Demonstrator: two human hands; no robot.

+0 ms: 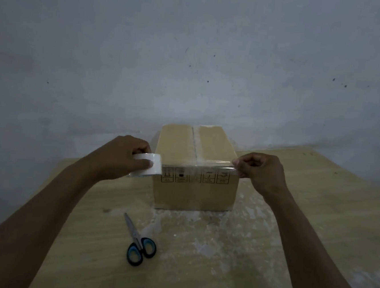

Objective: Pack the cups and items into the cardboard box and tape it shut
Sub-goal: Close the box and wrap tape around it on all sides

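A closed cardboard box [193,190] stands on the wooden table [317,214], its top flaps meeting under a strip of clear tape along the middle seam. My left hand [122,158] grips a roll of clear tape [149,166] at the box's front left corner. A stretch of tape [200,167] runs from the roll across the box's upper front edge, over the printed handling symbols. My right hand [260,171] pinches the free end of that tape at the front right corner. No cups or other items are visible.
Scissors [138,243] with black and blue handles lie shut on the table in front of the box, blades pointing away. The tabletop is blotched with pale worn patches. A grey wall [192,62] rises just behind the box.
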